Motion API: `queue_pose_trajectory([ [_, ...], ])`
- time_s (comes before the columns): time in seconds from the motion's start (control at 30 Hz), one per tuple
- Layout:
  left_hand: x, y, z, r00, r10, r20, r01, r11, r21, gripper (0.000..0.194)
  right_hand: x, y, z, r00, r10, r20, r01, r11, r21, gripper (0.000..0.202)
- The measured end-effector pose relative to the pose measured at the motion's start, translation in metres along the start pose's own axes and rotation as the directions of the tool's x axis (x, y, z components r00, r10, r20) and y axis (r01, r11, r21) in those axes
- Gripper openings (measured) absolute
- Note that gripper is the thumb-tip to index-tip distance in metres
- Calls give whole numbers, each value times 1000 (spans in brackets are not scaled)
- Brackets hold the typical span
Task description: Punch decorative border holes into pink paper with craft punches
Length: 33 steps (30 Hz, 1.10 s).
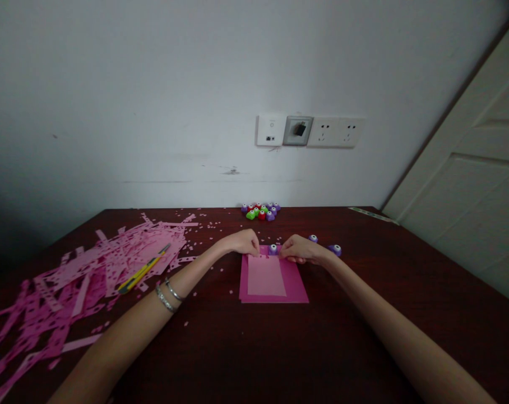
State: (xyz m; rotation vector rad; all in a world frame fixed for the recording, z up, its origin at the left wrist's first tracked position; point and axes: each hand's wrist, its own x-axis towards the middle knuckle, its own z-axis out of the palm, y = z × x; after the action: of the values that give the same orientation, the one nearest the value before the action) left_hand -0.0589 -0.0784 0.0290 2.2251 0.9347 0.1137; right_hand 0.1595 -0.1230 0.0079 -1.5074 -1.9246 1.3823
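Observation:
A light pink sheet of paper (266,278) lies on top of darker pink paper (297,289) in front of me. At its upper left corner my left hand (245,242) is closed, with the fingers pinched on the paper's edge. My right hand (297,248) is closed in the same way at the upper right corner. Between the hands, a purple craft punch (273,249) sits at the sheet's top edge, where small punched holes show. Whether the sheet is inside the punch, I cannot tell. Two more purple punches (313,239) lie by my right wrist.
A heap of punched pink paper strips (86,275) covers the table's left side, with a yellow utility knife (143,272) on it. Tiny paper cutouts (212,225) are scattered around. Several coloured punches (262,212) stand by the wall. A patterned strip (373,214) lies far right.

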Motion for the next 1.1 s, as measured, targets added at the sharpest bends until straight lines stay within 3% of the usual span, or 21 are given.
queue_pose_trajectory([
  [0.9,1,-2,0,999,-8,-41,10,999,51,11,1,1,-1,1000,16,-14,-15,997,76,25],
  [1.1,2,-3,1,998,-2,-65,7,997,81,11,-1,-5,-5,998,22,-65,-18,998,61,19],
])
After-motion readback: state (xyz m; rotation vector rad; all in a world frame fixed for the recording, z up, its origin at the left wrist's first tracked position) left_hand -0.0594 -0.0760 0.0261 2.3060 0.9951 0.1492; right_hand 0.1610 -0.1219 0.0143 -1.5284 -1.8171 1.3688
